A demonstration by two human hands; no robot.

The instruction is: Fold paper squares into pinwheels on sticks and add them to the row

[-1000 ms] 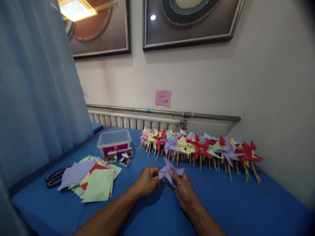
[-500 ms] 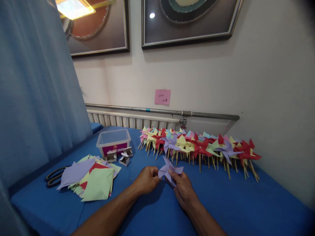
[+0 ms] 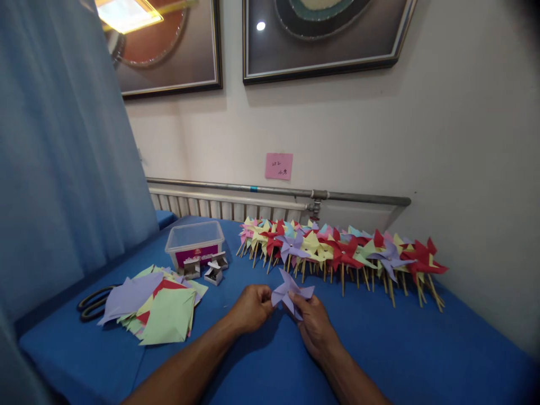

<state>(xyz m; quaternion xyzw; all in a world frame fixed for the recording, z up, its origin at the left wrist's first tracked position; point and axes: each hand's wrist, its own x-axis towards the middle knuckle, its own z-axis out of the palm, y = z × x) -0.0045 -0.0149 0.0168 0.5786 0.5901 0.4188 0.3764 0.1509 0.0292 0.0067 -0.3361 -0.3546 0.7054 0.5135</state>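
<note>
A purple paper pinwheel (image 3: pixel 287 289) is held above the blue-covered table in front of me. My right hand (image 3: pixel 315 323) grips it from the right, thumb pressed at its middle. On the other side, the curled fingers of my left hand (image 3: pixel 252 308) pinch the edge of its left blade. What lies inside those left fingers is partly hidden. Beyond my hands, many finished pinwheels (image 3: pixel 343 253) in red, purple, yellow, green and pink stand close together on thin wooden sticks.
To the left lies a loose pile of coloured paper sheets (image 3: pixel 169 315), with black-handled scissors (image 3: pixel 93 304) partly beside it. Behind are a clear plastic tub (image 3: pixel 194 233) and small open boxes (image 3: pixel 213 274). A blue curtain (image 3: pixel 63 140) hangs at left; a radiator (image 3: pixel 228 209) runs along the wall.
</note>
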